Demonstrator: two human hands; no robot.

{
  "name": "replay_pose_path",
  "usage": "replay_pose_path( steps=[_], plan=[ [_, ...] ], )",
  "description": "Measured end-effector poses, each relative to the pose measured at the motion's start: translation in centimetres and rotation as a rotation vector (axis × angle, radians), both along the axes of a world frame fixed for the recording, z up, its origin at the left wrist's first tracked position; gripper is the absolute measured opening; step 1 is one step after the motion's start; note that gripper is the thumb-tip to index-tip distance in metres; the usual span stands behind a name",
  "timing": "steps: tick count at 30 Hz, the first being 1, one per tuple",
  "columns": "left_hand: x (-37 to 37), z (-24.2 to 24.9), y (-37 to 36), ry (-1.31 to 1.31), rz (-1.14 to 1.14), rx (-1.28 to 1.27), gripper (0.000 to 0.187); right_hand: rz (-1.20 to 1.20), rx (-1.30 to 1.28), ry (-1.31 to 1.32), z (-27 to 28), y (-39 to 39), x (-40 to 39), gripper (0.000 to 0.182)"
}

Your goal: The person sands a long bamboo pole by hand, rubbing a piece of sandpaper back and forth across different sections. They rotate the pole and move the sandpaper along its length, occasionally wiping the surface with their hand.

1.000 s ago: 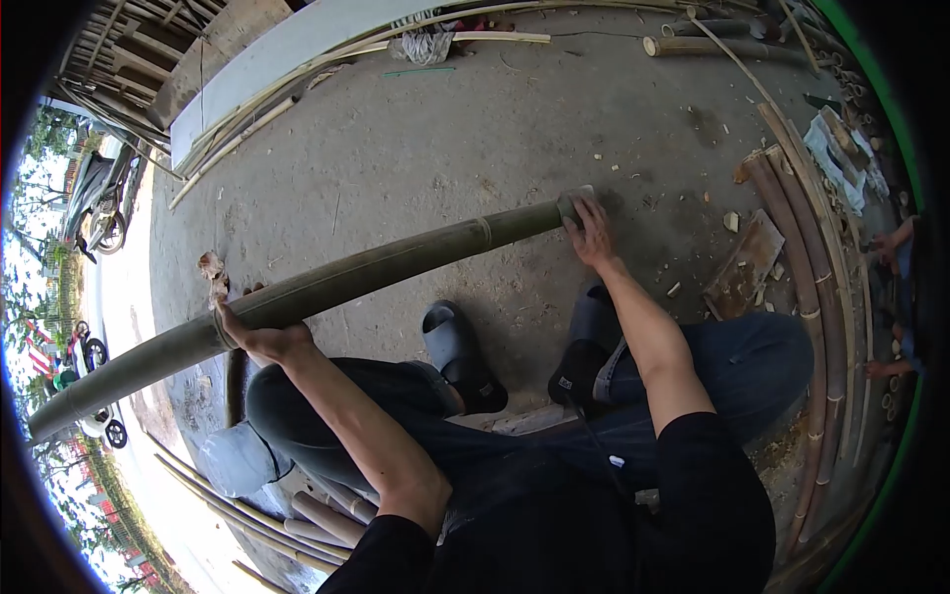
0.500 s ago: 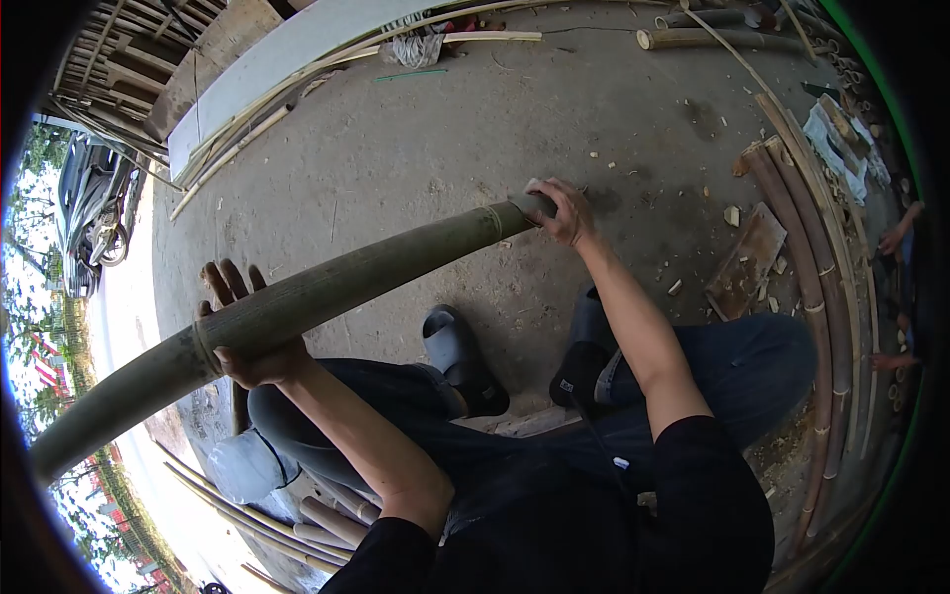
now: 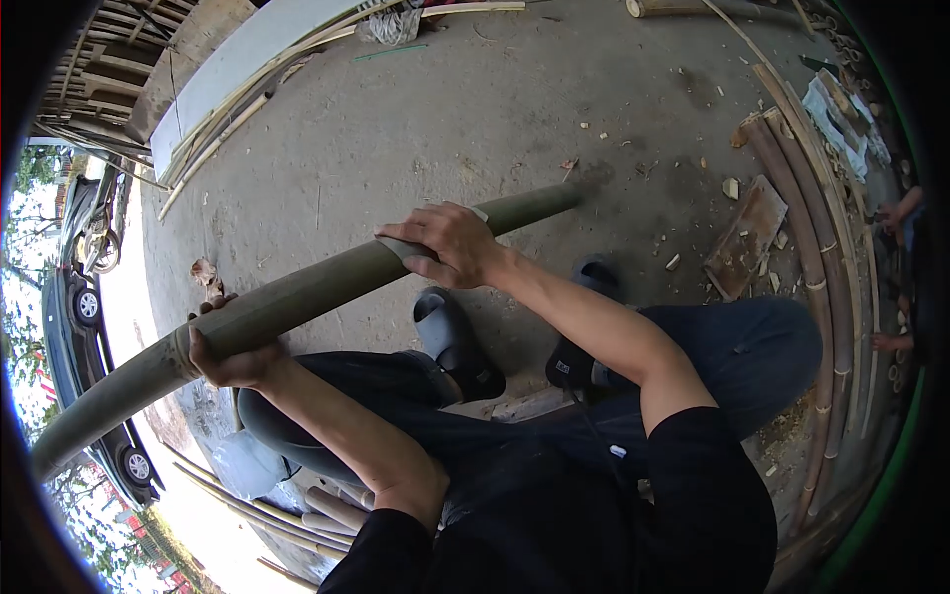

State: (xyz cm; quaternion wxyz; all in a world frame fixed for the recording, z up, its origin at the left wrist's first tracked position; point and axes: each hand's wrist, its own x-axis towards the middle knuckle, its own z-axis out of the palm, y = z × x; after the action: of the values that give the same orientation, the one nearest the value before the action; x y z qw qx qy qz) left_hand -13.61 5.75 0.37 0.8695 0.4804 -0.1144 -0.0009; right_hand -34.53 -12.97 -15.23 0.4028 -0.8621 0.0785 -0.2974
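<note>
A thick green bamboo pole (image 3: 307, 292) slants across the view, from the lower left up to its far end above the floor. My left hand (image 3: 233, 358) is wrapped round it from below, beside a node ring, with the thumb on the near side and fingertips showing beyond. My right hand (image 3: 450, 243) is closed over the pole's upper half, pressing a grey piece of sandpaper (image 3: 396, 247) round it. Most of that sheet is hidden beneath the palm; its edges stick out on both sides.
Brown bamboo poles (image 3: 816, 287) lie along the right, near a flat wooden board (image 3: 747, 238) and scattered chips. Another person's hand (image 3: 896, 210) shows at the far right edge. Bamboo strips (image 3: 223, 139) lie at the upper left. A dark car (image 3: 84, 297) is outside, left.
My right hand has slid the sandpaper from near the pole's far end down toward my left hand. My left hand's fingers, raised before, now curl round the pole. A car has come into view outside.
</note>
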Motion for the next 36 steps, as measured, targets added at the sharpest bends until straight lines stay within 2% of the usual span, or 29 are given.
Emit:
replay_pose_path(
  steps=[3, 5, 7, 9, 12, 15, 16, 17, 18, 19, 21, 24, 25, 27, 29, 30, 32, 33, 36],
  plan=[
    [-0.3, 0.3, -1.0, -0.022, -0.003, -0.003, 0.045, -0.218, -0.162, -0.152, -1.8, -1.7, -0.2, 0.05],
    [-0.2, 0.4, -0.9, -0.008, 0.014, 0.015, 0.045, -0.308, -0.156, -0.118, -4.7, -3.5, -2.0, 0.052],
    [0.1, 0.2, -0.7, -0.011, -0.017, -0.003, 0.046, -0.413, -0.08, 0.023, -9.1, -6.0, -5.3, 0.061],
    [-0.1, 0.0, -0.6, -0.038, -0.047, -0.03, 0.047, -0.567, 0.023, 0.086, -14.2, -9.1, -9.6, 0.058],
    [-0.4, 0.1, -0.6, -0.102, -0.119, -0.082, 0.049, -0.659, -0.067, 0.155, -20.0, -12.5, -14.0, 0.052],
    [-0.7, 0.2, -0.4, -0.138, -0.157, -0.101, 0.052, -0.564, -0.123, 0.17, -19.6, -11.4, -12.8, 0.049],
    [-0.7, 0.2, -0.7, -0.147, -0.159, -0.113, 0.053, -0.519, -0.134, 0.12, -16.1, -10.4, -10.3, 0.05],
    [-0.6, 0.2, -0.9, -0.144, -0.164, -0.111, 0.053, -0.426, 0.029, 0.227, -11.3, -8.7, -8.0, 0.053],
    [-0.5, 0.2, -0.8, -0.128, -0.135, -0.086, 0.052, -0.305, 0.104, 0.112, -7.5, -6.7, -5.1, 0.054],
    [-0.4, 0.1, -0.7, -0.111, -0.104, -0.057, 0.052, -0.246, 0.075, 0.069, -2.8, -4.3, -3.1, 0.048],
    [-0.2, -0.2, -0.6, -0.1, -0.098, -0.05, 0.052, -0.23, -0.096, -0.081, -0.1, -1.1, -0.3, 0.05],
    [0.1, -0.4, -0.6, -0.068, -0.066, -0.031, 0.05, -0.324, -0.164, -0.174, -3.4, -1.9, -0.7, 0.056],
    [0.2, -0.7, -0.3, -0.031, -0.027, -0.009, 0.048, -0.361, -0.127, -0.133, -4.9, -2.7, -1.7, 0.059],
    [1.2, -1.6, 0.5, -0.012, -0.008, 0.008, 0.046, -0.473, 0.02, 0.017, -9.3, -5.7, -4.8, 0.055],
    [1.4, -2.1, 0.8, 0.048, 0.024, 0.018, 0.041, -0.686, 0.015, 0.072, -15.6, -8.9, -8.8, 0.053],
    [1.6, -2.3, 0.9, 0.048, 0.03, 0.007, 0.041, -0.68, 0.005, 0.068, -17.5, -9.4, -9.6, 0.053],
    [1.8, -2.3, 0.8, 0.042, 0.016, -0.01, 0.041, -0.857, -0.066, 0.127, -17.3, -8.9, -9.8, 0.05],
    [1.8, -2.4, 1.1, 0.049, 0.026, 0.0, 0.041, -0.75, -0.041, 0.104, -17.6, -8.1, -9.1, 0.046],
    [1.2, -1.6, 0.3, 0.058, 0.012, 0.004, 0.041, -0.385, -0.059, -0.042, -5.8, -2.6, -2.6, 0.041]
  ],
)
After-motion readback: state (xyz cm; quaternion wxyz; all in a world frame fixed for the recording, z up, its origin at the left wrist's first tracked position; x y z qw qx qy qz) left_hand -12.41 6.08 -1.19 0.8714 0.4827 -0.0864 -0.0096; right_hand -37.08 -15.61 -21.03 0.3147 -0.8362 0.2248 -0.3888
